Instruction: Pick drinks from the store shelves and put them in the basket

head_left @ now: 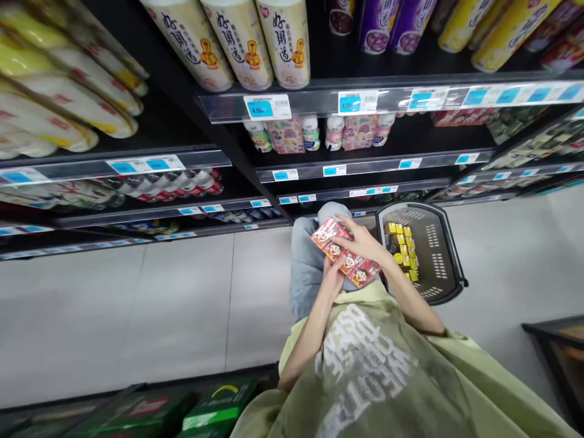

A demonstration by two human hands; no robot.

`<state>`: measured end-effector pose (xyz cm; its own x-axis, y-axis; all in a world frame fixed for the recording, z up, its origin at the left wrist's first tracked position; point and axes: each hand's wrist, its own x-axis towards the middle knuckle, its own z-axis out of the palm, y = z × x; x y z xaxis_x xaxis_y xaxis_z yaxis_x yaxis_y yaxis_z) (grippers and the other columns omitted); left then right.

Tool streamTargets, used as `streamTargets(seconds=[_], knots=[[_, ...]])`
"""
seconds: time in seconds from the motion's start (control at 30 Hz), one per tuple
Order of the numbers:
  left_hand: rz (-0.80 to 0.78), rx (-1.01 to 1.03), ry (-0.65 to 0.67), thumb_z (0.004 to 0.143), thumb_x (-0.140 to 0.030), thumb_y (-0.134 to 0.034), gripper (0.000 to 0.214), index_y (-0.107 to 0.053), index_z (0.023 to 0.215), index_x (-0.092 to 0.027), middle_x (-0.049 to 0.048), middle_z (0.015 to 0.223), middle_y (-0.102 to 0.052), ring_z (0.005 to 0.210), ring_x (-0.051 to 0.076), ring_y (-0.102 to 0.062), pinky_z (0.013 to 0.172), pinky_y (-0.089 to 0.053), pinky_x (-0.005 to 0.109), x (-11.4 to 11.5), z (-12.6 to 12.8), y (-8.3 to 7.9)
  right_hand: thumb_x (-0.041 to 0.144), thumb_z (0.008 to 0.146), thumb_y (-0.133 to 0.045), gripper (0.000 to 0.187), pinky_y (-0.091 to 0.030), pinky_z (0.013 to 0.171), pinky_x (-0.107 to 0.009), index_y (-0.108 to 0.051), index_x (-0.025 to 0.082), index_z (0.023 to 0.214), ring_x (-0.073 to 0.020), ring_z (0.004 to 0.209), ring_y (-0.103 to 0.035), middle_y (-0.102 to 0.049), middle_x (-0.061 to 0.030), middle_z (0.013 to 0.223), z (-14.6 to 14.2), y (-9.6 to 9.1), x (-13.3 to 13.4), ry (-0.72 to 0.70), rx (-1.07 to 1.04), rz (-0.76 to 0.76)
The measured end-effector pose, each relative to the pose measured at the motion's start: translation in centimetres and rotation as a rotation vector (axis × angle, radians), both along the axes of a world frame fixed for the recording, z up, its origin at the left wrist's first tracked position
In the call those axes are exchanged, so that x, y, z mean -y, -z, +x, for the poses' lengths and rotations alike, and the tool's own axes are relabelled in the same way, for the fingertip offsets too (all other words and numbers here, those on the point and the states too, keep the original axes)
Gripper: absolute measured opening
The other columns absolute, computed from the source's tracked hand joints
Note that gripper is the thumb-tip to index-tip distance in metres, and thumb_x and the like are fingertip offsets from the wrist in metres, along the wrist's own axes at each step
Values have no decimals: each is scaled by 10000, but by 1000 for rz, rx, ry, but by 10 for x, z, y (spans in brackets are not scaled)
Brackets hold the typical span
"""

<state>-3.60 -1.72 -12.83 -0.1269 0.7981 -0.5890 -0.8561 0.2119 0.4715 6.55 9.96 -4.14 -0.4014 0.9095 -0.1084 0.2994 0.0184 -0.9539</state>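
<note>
- A red pack (354,263) is being held in both sets of fingers, above the knees (301,267).
- Its near edge is being pinched by the left hand (333,275): the thumb is being laid on the printed face, while the remaining fingers are being hidden beneath.
- Its far edge is being gripped by the right hand (364,241), whose visible fingers are being kept slightly apart over the face and edge.
- To the right of the right fingers, yellow boxes (406,248) are being held in a basket (426,252).
- Beyond the fingers, bottles (335,132) and, higher, cans (283,45) are being displayed on shelves (378,165).
</note>
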Motion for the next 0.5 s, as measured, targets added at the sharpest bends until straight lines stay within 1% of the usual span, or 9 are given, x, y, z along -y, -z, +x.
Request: streamTargets(seconds=[0.03, 0.07, 0.17, 0.23, 0.27, 0.3, 0.37, 0.43, 0.5], knots=[[-10, 11, -42, 553, -314, -1095, 659, -807, 1143, -253, 40, 1146, -870, 1069, 273, -822, 1091, -608, 417, -2, -4, 3, 513, 791, -944, 625, -589, 1093, -471, -792, 301, 1359, -338, 1147, -803, -848, -69, 1269, 5, 4, 4, -4, 38, -11], [-19, 21, -80, 577, -297, -1075, 632, -807, 1147, -249, 44, 1158, -870, 1098, 275, -822, 1105, -603, 415, -3, -8, 5, 517, 774, -958, 622, -596, 1083, -470, -804, 300, 1337, -338, 1123, -810, -861, -66, 1213, 11, 8, 9, 8, 66, -27], [-54, 26, -135, 634, -253, -1015, 545, -799, 1133, -229, 55, 1166, -868, 1222, 296, -799, 1179, -572, 428, -1, -19, 11, 546, 788, -943, 453, -626, 969, -434, -851, 278, 1142, -299, 945, -816, -869, -38, 994, 29, 21, 32, 68, 89, -77], [-68, 18, -124, 652, -246, -992, 517, -791, 1128, -221, 56, 1161, -866, 1271, 302, -782, 1224, -545, 440, 4, -22, 10, 554, 803, -930, 388, -628, 916, -411, -854, 265, 1051, -277, 902, -801, -866, -36, 987, 35, 29, 50, 133, 45, -90], [-64, 17, -110, 654, -248, -988, 517, -789, 1130, -218, 60, 1170, -865, 1281, 306, -778, 1239, -535, 449, 6, -22, 8, 559, 801, -931, 389, -628, 908, -406, -851, 262, 1039, -273, 911, -795, -865, -40, 1015, 35, 32, 60, 199, 5, -94], [-49, 18, -90, 654, -252, -985, 523, -789, 1137, -217, 66, 1195, -863, 1291, 312, -773, 1252, -527, 460, 8, -20, 5, 570, 795, -933, 408, -629, 903, -401, -846, 261, 1047, -270, 924, -788, -862, -44, 1042, 34, 36, 69, 293, -47, -104], [9, 25, -35, 658, -270, -973, 527, -794, 1150, -214, 87, 1275, -851, 1324, 337, -757, 1276, -512, 496, 8, -15, -3, 619, 785, -928, 480, -636, 897, -392, -824, 260, 1086, -262, 948, -774, -848, -46, 1078, 30, 43, 85, 535, -182, -148], [78, 37, 40, 660, -295, -950, 526, -801, 1158, -212, 102, 1318, -840, 1369, 374, -732, 1291, -499, 540, 5, -7, -10, 697, 786, -899, 561, -642, 891, -385, -795, 249, 1106, -251, 957, -763, -836, -51, 1105, 26, 51, 95, 756, -329, -215], [121, 57, 111, 648, -297, -932, 529, -810, 1156, -214, 104, 1302, -844, 1382, 400, -724, 1292, -498, 575, -2, 0, -13, 765, 796, -856, 606, -638, 877, -373, -775, 231, 1071, -236, 936, -750, -826, -53, 1081, 25, 60, 99, 906, -413, -250]])
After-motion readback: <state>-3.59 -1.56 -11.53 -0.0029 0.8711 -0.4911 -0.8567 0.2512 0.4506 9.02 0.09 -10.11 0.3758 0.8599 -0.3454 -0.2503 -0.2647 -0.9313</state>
